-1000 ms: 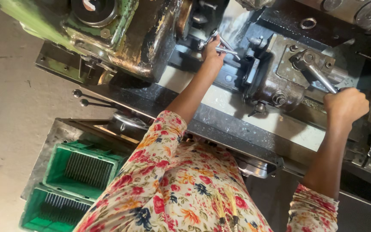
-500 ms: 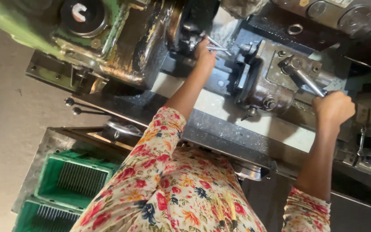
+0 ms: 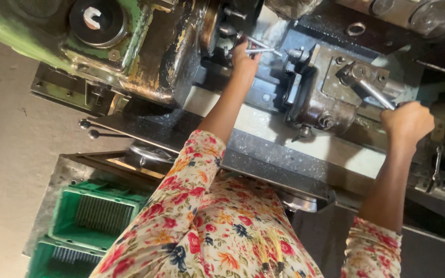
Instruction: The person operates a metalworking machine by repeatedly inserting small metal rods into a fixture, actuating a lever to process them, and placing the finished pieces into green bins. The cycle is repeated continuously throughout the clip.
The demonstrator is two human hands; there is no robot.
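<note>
The left hand [image 3: 244, 55] reaches up toward twelve o'clock, arm stretched straight from the flowered sleeve [image 3: 181, 201], and its fingers are closed round a thin bright metal rod [image 3: 261, 50] that juts out to the right, just in front of the dark chuck [image 3: 222, 31] of the green machine [image 3: 130, 56]; the long reach seems needed because the rod sits deep over the bed, close to the spindle. The right hand [image 3: 407, 122], at about three o'clock, is a tight fist wrapped over the end of a polished lever [image 3: 374, 93] that slants up and left into the grey tool block [image 3: 330, 87]; gripping it at the far end probably gives the most leverage. Two ball-ended handles [image 3: 86, 128] stick out at nine o'clock, and at seven o'clock two green crates [image 3: 91, 216] hold rows of slim metal pieces, near the person's left side. How far the rod runs into the chuck is hidden by the hand and by shadow, so I cannot tell whether it is clamped there. The lever's tip is buried in the fist. The lower crate and the machine's top are cut off by the frame, and the dark parts at two o'clock are hard to make out
</note>
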